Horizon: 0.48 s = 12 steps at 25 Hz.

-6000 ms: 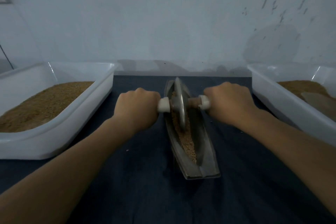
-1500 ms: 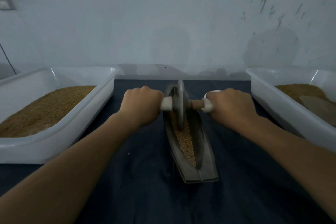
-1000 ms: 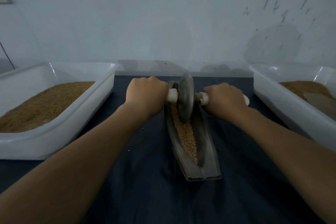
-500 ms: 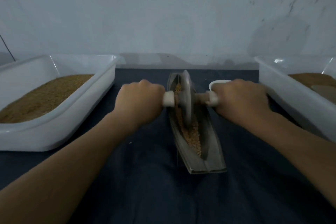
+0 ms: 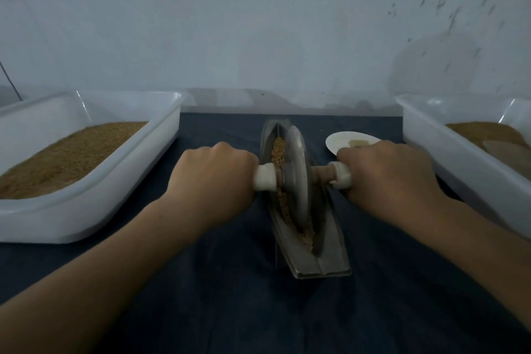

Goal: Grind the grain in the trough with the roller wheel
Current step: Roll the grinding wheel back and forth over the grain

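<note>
Both hands clamped on the axle. Left hand (image 5: 212, 178) is curled tight round the left handle, with only the white collar showing beside the knuckles. Right hand (image 5: 388, 178) is wrapped the same way round the right handle.

Roller wheel (image 5: 297, 178) stands on edge in the trough (image 5: 319, 264), centre of frame, roughly at mid-length. A second ago it was up at the far tip, so it has rolled back toward the lower edge of the frame.

Grain (image 5: 278, 152) is now exposed in the channel above the wheel, and a thin line runs below it toward the near end.

Small white dish (image 5: 353, 141) shows more fully above the right knuckles than half a second ago.

White tub (image 5: 129, 181) at left holds brown meal. Second tub (image 5: 459, 164) at right holds the same. Neither has shifted. Dark cloth (image 5: 230, 296) lies under everything.
</note>
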Tool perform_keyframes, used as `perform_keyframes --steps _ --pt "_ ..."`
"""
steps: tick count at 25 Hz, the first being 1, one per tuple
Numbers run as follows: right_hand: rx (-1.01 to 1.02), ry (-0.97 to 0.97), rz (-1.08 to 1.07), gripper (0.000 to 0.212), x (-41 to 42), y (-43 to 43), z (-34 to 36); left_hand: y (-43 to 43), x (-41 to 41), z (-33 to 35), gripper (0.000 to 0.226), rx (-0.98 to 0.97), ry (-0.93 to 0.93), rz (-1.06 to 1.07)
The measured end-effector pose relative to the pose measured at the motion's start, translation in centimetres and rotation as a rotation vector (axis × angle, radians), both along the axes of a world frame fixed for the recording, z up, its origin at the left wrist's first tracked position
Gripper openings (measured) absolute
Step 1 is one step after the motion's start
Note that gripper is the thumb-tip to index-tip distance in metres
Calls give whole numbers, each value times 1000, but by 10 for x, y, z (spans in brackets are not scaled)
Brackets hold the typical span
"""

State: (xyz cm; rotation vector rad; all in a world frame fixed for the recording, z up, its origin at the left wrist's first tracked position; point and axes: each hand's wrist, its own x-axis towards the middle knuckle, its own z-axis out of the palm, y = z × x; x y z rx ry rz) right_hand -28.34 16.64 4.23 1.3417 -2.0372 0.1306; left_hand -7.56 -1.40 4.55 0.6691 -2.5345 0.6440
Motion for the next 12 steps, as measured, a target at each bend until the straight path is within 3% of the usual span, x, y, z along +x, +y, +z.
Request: perform_keyframes --steps 3,7,9,12 --pt "57 -93 -78 28 -13 -47 11 -24 -35 1 9 77 12 118" --pt "129 -366 -118 16 -29 -74 18 -36 -64 30 8 57 -73 130" --pt "108 -320 -92 17 -21 -51 9 -27 -51 28 5 36 -94 92" --pt "34 -97 18 28 -6 -3 3 0 -9 10 35 -70 -17 -49"
